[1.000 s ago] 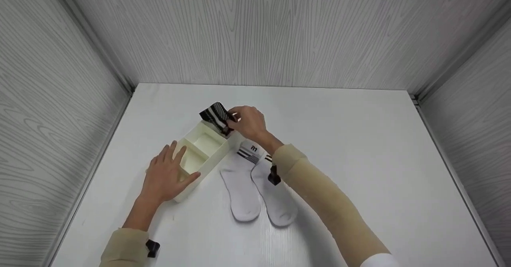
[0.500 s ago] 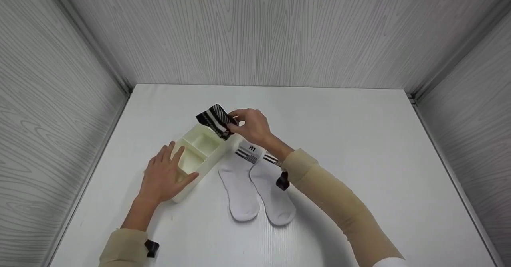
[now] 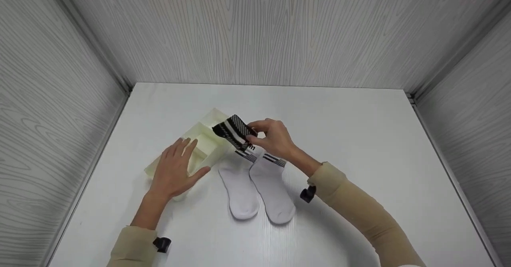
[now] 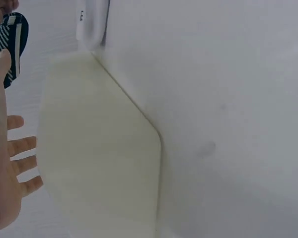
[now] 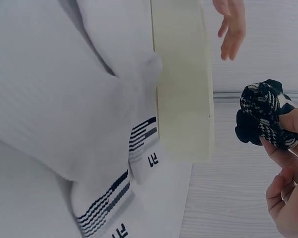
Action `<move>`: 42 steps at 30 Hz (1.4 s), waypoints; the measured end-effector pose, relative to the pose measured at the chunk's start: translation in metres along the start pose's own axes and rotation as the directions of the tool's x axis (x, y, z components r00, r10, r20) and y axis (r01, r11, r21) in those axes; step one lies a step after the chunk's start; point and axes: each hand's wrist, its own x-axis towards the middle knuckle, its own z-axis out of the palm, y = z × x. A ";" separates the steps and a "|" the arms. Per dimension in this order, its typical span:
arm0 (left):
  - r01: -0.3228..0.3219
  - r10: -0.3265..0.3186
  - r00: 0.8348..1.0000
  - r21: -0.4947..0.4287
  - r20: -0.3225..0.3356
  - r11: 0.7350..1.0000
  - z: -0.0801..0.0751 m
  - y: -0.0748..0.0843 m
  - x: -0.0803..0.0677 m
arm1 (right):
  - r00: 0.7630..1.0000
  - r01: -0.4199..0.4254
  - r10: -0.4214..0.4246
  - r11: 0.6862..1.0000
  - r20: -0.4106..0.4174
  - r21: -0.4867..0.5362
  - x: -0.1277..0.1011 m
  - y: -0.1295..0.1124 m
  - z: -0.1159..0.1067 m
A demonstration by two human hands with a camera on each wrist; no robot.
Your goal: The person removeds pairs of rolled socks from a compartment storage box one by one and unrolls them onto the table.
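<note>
A folded black-and-white patterned sock [image 3: 234,133] is held up by my right hand [image 3: 275,139], pinched between thumb and fingers at its right end. In the right wrist view the bunched sock [image 5: 265,111] appears above the level of the box rim. My left hand [image 3: 172,170] spreads its straight fingers over the near part of a pale cream divided box [image 3: 218,154], hiding some of its compartments. The left wrist view shows the box's outer wall [image 4: 99,144] with those fingertips at its upper edge. Two white socks with black stripes, a left one [image 3: 241,195] and a right one [image 3: 277,197], lie flat beside the box.
The white tabletop [image 3: 351,139] carries the box and the white socks. Grey wood-grain panels stand at the back [image 3: 255,31], left [image 3: 48,131] and right [image 3: 471,99]. The white socks' cuffs lie close to the box's right wall.
My right hand has carried the patterned sock from over the box's far end toward the right and nearer, now overlapping a white cuff. My left hand has shifted slightly to the right, fingers still straight.
</note>
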 end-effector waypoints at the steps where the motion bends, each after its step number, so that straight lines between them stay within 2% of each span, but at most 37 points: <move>1: -0.007 0.007 1.000 -0.018 -0.015 1.000 0.001 0.006 0.003 | 1.000 0.005 -0.005 1.000 -0.003 -0.002 -0.004 0.002 -0.003; 8: -0.081 0.067 0.993 -0.139 -0.096 0.987 0.018 0.050 0.028 | 1.000 0.016 -0.016 1.000 -0.011 0.001 -0.029 0.018 -0.022; 13: -0.168 0.146 0.979 -0.155 -0.141 0.973 0.032 0.076 0.042 | 1.000 0.011 -0.011 1.000 0.015 0.004 -0.045 0.026 -0.032; 18: -0.242 0.217 0.962 -0.144 -0.168 0.960 0.042 0.098 0.049 | 0.999 0.006 -0.005 1.000 0.048 -0.018 -0.062 0.035 -0.046; 21: -0.297 0.270 0.944 -0.136 -0.191 0.945 0.049 0.109 0.052 | 0.997 -0.003 0.004 1.000 0.078 -0.012 -0.073 0.042 -0.055; 24: -0.361 0.332 0.919 -0.113 -0.214 0.926 0.057 0.118 0.054 | 0.993 -0.021 0.020 1.000 0.114 0.009 -0.084 0.049 -0.063; 27: -0.405 0.378 0.900 -0.095 -0.217 0.909 0.063 0.128 0.055 | 0.987 -0.045 0.041 0.999 0.153 0.021 -0.094 0.054 -0.071; 31: -0.452 0.431 0.881 -0.082 -0.193 0.888 0.066 0.144 0.059 | 0.977 -0.072 0.064 0.997 0.205 0.030 -0.106 0.061 -0.080; 36: -0.510 0.502 0.854 -0.031 -0.133 0.859 0.069 0.161 0.061 | 0.953 -0.123 0.102 0.991 0.285 0.060 -0.116 0.068 -0.090; 39: -0.546 0.544 0.834 -0.004 -0.098 0.837 0.072 0.169 0.059 | 0.936 -0.148 0.106 0.984 0.337 0.102 -0.121 0.073 -0.096; 42: -0.580 0.580 0.809 0.032 -0.090 0.814 0.076 0.177 0.058 | 0.910 -0.201 0.110 0.960 0.399 0.193 -0.127 0.081 -0.103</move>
